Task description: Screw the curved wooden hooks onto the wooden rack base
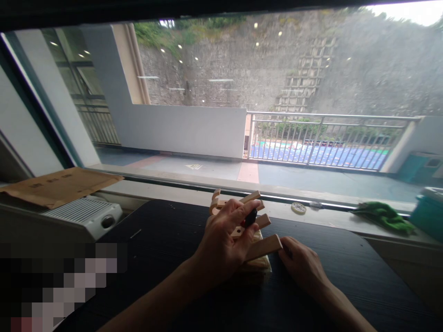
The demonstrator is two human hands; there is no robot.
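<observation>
My left hand (pixel 224 235) reaches over a wooden assembly, pinching a small black piece (pixel 250 218) between thumb and fingers. A bit of red shows beside that piece. The assembly has light wooden bars sticking out to the right, a curved wooden part (pixel 215 203) at its far left, and a piece with a round hole under my hand. Its lower part is partly hidden. My right hand (pixel 302 260) lies on the table to the right, its fingers curled and closed at the end of the nearest wooden bar (pixel 265 247).
The dark table (pixel 159 258) stands against a window sill. On the sill lie a tape roll (pixel 298 208), a small clear item (pixel 315 205), a green cloth (pixel 382 216) and a teal container (pixel 429 212). A brown envelope (pixel 62 184) rests on a white vented unit (pixel 86 214) at left.
</observation>
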